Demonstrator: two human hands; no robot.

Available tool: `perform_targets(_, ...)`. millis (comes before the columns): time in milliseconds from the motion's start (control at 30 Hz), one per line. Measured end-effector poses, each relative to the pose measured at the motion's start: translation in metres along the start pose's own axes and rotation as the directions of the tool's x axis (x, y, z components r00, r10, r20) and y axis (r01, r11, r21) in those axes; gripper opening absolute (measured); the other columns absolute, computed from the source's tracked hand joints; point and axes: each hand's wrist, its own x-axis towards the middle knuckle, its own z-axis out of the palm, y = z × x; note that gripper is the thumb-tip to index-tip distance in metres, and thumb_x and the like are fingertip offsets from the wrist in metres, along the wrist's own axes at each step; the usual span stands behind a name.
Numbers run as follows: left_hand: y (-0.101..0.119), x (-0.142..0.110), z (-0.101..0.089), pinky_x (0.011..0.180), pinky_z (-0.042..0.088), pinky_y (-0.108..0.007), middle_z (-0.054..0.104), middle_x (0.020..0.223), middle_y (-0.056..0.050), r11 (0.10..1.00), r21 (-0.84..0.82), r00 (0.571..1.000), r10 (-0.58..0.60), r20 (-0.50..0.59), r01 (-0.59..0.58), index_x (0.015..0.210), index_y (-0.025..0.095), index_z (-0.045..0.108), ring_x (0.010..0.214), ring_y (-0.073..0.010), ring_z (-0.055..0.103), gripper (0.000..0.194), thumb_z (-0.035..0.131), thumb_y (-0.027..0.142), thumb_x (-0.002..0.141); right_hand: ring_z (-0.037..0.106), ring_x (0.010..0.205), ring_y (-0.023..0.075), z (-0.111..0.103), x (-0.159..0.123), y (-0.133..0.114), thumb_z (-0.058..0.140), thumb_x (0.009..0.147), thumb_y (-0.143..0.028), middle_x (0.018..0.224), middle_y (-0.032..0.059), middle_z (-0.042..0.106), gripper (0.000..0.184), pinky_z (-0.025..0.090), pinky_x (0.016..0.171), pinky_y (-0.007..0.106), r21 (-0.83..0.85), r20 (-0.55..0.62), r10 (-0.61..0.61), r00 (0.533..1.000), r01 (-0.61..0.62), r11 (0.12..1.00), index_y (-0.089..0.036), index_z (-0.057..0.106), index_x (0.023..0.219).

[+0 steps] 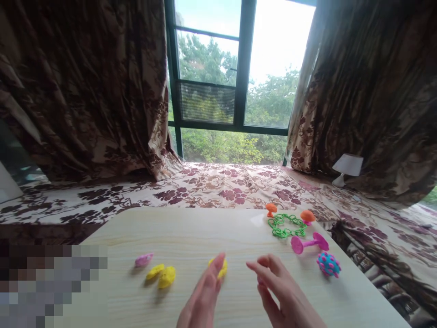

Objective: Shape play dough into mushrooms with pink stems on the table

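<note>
My left hand (pixel 205 294) is edge-on over the front of the table, its fingers stretched out and palm turned inward. A yellow modelling-clay piece (pixel 223 269) shows partly behind those fingers; whether it touches the palm or rests on the table I cannot tell. To the right, my right hand (pixel 282 291) has its fingers apart and bent a little, with nothing visible in them. Left of my hands lie a yellow clay lump (pixel 167 277), a flatter yellow piece (pixel 155 272) and a small pink clay piece (pixel 144 260).
On the right of the wooden table (pixel 191 228) are a green clay chain ring (pixel 273 232), orange mushroom shapes (pixel 271 209), a pink dumbbell shape (pixel 310 243) and a blue ball with pink dots (pixel 328 264). A lamp (pixel 348 165) stands on the floral-covered ledge (pixel 232 196).
</note>
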Motion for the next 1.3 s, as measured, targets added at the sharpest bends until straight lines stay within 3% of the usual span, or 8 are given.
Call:
perform_targets(100, 0.043, 0.042, 0.021, 0.103, 0.033, -0.041, 0.046, 0.133, -0.016, 0.665, -0.694, 0.958, -0.253, 0.139, 0.276, 0.124, 0.011, 0.046, 0.123, -0.0227, 0.040, 0.042, 0.037, 0.033, 0.089, 0.050, 0.096, 0.0170, -0.003, 0.046, -0.033, 0.038, 0.077, -0.001, 0.103, 0.0087, 0.050, 0.040, 0.044, 0.084, 0.029, 0.210, -0.107, 0.056, 0.993, -0.032, 0.977, -0.019, 0.050, 0.111)
perform_targets(233, 0.055, 0.082, 0.042, 0.106, 0.025, -0.043, 0.050, 0.130, -0.011, 0.397, -0.845, 0.931, -0.079, 0.357, 0.358, 0.121, 0.016, 0.050, 0.125, -0.0225, 0.038, 0.043, 0.036, 0.041, 0.088, 0.051, 0.095, 0.0172, 0.014, 0.081, -0.053, 0.044, 0.077, -0.005, 0.098, 0.0055, 0.054, 0.031, 0.040, 0.089, 0.032, 0.257, -0.168, 0.144, 0.975, -0.097, 0.962, -0.020, 0.056, 0.101)
perform_targets(433, 0.032, 0.096, 0.052, 0.106, 0.021, -0.045, 0.049, 0.131, -0.007, 0.418, -0.835, 0.933, -0.108, 0.344, 0.357, 0.124, 0.022, 0.048, 0.128, -0.0222, 0.032, 0.043, 0.037, 0.041, 0.087, 0.043, 0.116, 0.0235, 0.047, 0.112, -0.018, 0.027, 0.093, -0.030, 0.120, 0.0101, 0.053, 0.037, 0.031, 0.097, 0.044, 0.123, -0.247, 0.396, 0.885, -0.377, 0.918, -0.020, 0.045, 0.123)
perform_targets(533, 0.033, 0.094, 0.048, 0.106, 0.023, -0.043, 0.047, 0.132, -0.010, 0.418, -0.822, 0.919, -0.101, 0.382, 0.388, 0.125, 0.019, 0.047, 0.125, -0.0244, 0.037, 0.047, 0.040, 0.042, 0.086, 0.033, 0.126, 0.0246, 0.050, 0.122, 0.008, 0.023, 0.093, -0.030, 0.133, 0.0135, 0.043, 0.044, 0.026, 0.101, 0.046, -0.006, -0.217, 0.387, 0.896, -0.398, 0.918, -0.013, 0.036, 0.132)
perform_targets(833, 0.015, 0.108, 0.017, 0.105, 0.023, -0.044, 0.038, 0.139, -0.007, 0.406, -0.844, 0.936, -0.173, 0.305, 0.350, 0.132, 0.025, 0.036, 0.130, -0.0219, 0.029, 0.051, 0.030, 0.048, 0.087, 0.007, 0.135, 0.0228, 0.080, 0.095, -0.024, 0.030, 0.092, -0.040, 0.148, 0.0053, 0.012, 0.056, 0.018, 0.108, 0.044, -0.140, 0.044, 0.192, 0.980, -0.185, 0.973, -0.015, 0.019, 0.141)
perform_targets(933, 0.012, 0.097, 0.028, 0.105, 0.022, -0.045, 0.041, 0.138, -0.004, 0.391, -0.843, 0.929, -0.132, 0.347, 0.370, 0.130, 0.027, 0.039, 0.130, -0.0220, 0.029, 0.049, 0.029, 0.049, 0.087, 0.007, 0.135, 0.0224, 0.074, 0.122, -0.013, 0.024, 0.093, -0.039, 0.147, 0.0053, 0.015, 0.053, 0.016, 0.108, 0.046, -0.113, -0.047, 0.313, 0.948, -0.317, 0.942, -0.015, 0.020, 0.141)
perform_targets(1100, 0.022, 0.102, 0.022, 0.106, 0.022, -0.042, 0.043, 0.136, -0.008, 0.387, -0.825, 0.906, -0.077, 0.416, 0.411, 0.130, 0.021, 0.041, 0.125, -0.0233, 0.038, 0.048, 0.034, 0.041, 0.087, 0.008, 0.135, 0.0216, 0.062, 0.131, 0.016, 0.023, 0.093, -0.029, 0.147, 0.0073, 0.016, 0.050, 0.011, 0.108, 0.047, -0.223, -0.020, 0.237, 0.971, -0.236, 0.946, -0.013, 0.022, 0.140)
perform_targets(1300, 0.021, 0.103, 0.004, 0.106, 0.024, -0.040, 0.032, 0.143, 0.001, 0.413, -0.845, 0.939, -0.200, 0.280, 0.340, 0.138, 0.031, 0.021, 0.131, -0.0195, 0.028, 0.051, 0.030, 0.037, 0.088, 0.006, 0.136, 0.0216, 0.078, 0.094, -0.028, 0.031, 0.092, -0.036, 0.148, 0.0053, 0.014, 0.054, 0.013, 0.109, 0.043, -0.204, 0.125, 0.051, 0.991, -0.024, 0.979, -0.015, 0.021, 0.141)
